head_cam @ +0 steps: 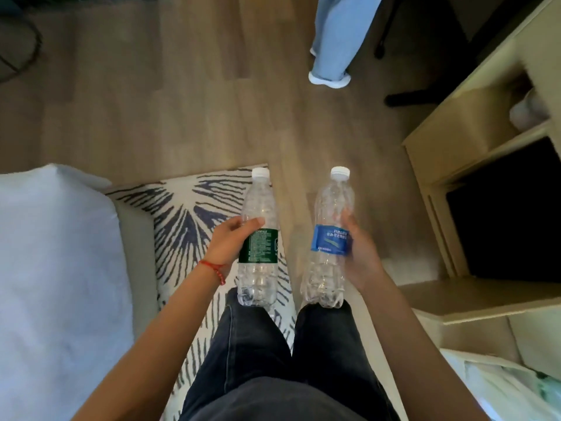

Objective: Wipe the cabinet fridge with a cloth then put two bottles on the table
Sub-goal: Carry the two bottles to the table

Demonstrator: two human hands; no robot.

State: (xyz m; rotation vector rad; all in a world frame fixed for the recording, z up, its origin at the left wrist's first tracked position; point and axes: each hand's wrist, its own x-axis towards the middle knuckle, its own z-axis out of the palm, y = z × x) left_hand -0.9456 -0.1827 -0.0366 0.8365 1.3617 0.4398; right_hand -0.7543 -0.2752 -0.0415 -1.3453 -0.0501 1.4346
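Observation:
I hold one clear plastic bottle in each hand, both with white caps pointing away from me. My left hand (pixel 229 240) grips the green-label bottle (pixel 259 208) at its label, above the patterned rug. My right hand (pixel 361 253) grips the blue-label bottle (pixel 331 205) at its label, over the wooden floor. Both bottles hang in front of my dark trousers. To the right stands the beige cabinet (pixel 455 141) with a dark open compartment (pixel 510 226) low down. No cloth is in sight.
A white bed (pixel 54 268) fills the left side. A blue-and-cream patterned rug (pixel 182 214) lies under my feet. Another person's leg in light blue trousers (pixel 334 41) stands on the floor ahead. A black chair base (pixel 406 98) sits near the cabinet.

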